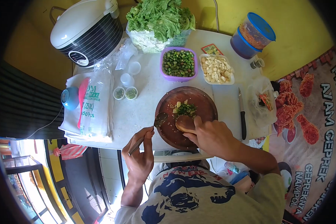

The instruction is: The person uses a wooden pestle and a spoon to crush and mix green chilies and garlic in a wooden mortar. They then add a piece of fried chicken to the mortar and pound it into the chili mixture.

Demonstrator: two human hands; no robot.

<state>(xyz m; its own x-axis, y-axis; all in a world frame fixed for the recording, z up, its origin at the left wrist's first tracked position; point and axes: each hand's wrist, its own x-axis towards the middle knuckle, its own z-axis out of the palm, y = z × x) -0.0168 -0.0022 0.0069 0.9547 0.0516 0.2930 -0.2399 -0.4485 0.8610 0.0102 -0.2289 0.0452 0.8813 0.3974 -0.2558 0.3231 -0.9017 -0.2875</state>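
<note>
My left hand is closed around the handle of a metal spoon, whose bowl hangs over the left rim of a round, reddish-brown mortar dish. My right hand grips a wooden pestle, its rounded head down in the dish. Against the pestle's far side lies a small heap of chopped green chilies with pale garlic-like bits. Seeds and crumbs are scattered over the dish's surface. The pestle's head hides the part of the dish beneath it.
Beyond the dish stand a purple tub of cut chilies and a tray of peeled cloves. A black-handled knife lies to the right. Plastic cup packs and small cups sit left; a rice cooker and lettuce stand behind.
</note>
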